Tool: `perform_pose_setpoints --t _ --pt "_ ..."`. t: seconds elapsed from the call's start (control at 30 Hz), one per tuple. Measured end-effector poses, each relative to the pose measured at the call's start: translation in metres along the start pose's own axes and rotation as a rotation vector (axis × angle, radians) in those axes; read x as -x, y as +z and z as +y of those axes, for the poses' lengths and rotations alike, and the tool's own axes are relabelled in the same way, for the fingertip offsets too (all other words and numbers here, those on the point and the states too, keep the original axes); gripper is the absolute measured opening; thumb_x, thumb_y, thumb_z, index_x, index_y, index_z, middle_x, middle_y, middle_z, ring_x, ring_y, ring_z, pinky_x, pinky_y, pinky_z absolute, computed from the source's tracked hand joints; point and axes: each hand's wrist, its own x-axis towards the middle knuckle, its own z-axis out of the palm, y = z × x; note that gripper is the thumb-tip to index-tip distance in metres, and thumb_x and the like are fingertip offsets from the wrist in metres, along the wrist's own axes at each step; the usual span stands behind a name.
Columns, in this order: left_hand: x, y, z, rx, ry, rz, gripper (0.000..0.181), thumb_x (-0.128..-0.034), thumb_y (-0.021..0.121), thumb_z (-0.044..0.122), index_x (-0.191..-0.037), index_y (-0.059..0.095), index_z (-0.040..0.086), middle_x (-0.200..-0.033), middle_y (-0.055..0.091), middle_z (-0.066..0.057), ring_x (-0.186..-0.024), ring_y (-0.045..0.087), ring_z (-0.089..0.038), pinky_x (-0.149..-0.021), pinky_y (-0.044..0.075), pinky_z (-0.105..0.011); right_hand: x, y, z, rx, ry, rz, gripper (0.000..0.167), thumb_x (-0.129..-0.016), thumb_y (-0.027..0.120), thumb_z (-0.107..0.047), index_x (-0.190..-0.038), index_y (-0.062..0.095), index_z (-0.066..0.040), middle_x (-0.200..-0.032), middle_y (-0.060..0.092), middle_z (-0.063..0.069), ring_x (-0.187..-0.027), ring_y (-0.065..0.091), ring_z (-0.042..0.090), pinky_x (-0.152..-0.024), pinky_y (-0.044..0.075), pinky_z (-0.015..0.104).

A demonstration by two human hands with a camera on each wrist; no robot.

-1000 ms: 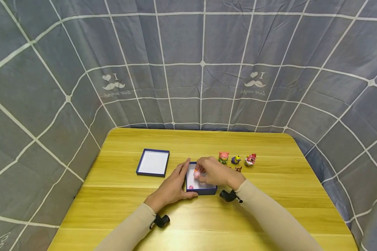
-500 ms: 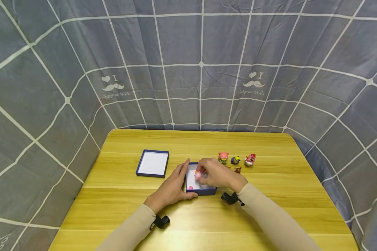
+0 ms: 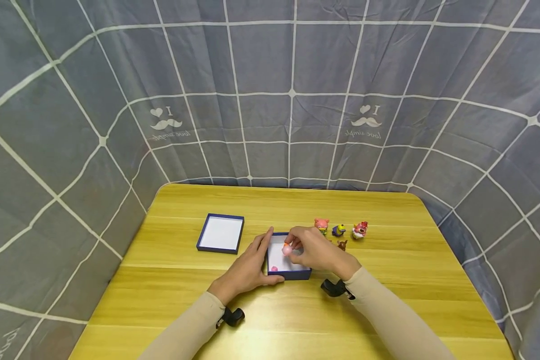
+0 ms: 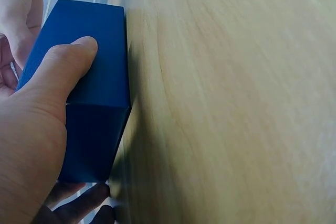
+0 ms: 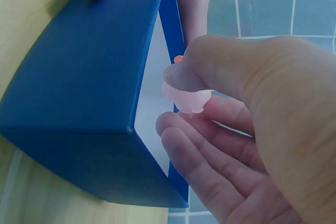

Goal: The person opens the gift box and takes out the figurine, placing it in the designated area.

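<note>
My left hand grips the blue open-topped box at its near left corner. In the left wrist view its thumb lies on the front wall, and its fingers reach along the left side. Over the box's white inside, my right hand pinches a small pale pink toy figure between thumb and fingers. An orange bit shows at the figure's top; the thumb hides part of it. Inside the box, near its front left corner, sits a smaller bright pink piece.
A shallow blue-rimmed lid lies white side up to the left. Right of the box stand a pink-headed figure, a blue and yellow figure, a red and pink figure and a brown one, partly behind my right hand.
My right hand has shifted slightly right with the pale pink figure, still above the box. My left hand and the box look unmoved.
</note>
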Motion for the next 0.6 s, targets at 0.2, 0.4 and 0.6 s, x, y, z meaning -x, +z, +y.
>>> perform_pose_setpoints --t 0.2,0.4,0.6 --pt "-0.001 -0.001 0.0 -0.001 0.002 -0.004 0.14 -0.0923 0.097 0.063 -0.19 0.007 0.017 -0.189 0.033 -0.023 -0.166 0.052 -0.044 -0.132 0.052 -0.058 0.005 -0.003 0.001 0.008 -0.006 0.02 0.042 -0.102 0.091 -0.013 -0.138 0.077 0.001 -0.124 0.084 0.009 -0.104 0.081 0.017 -0.094 0.07 0.035" --pt "-0.002 0.001 -0.002 -0.002 -0.001 -0.005 0.139 -0.0932 0.096 0.063 -0.19 0.008 0.017 -0.188 0.034 -0.023 -0.165 0.053 -0.044 -0.131 0.053 -0.058 0.013 -0.008 0.005 0.031 -0.032 0.035 0.037 -0.104 0.088 -0.014 -0.139 0.08 -0.002 -0.127 0.083 0.009 -0.105 0.081 0.022 -0.094 0.071 0.044" --pt "-0.002 0.003 -0.003 -0.013 0.017 0.011 0.139 -0.0922 0.097 0.062 -0.19 0.009 0.016 -0.186 0.038 -0.024 -0.162 0.055 -0.045 -0.129 0.055 -0.06 0.022 -0.01 0.007 0.052 -0.044 0.075 0.032 -0.103 0.09 -0.015 -0.133 0.084 -0.005 -0.122 0.082 0.007 -0.104 0.082 0.025 -0.089 0.07 0.041"
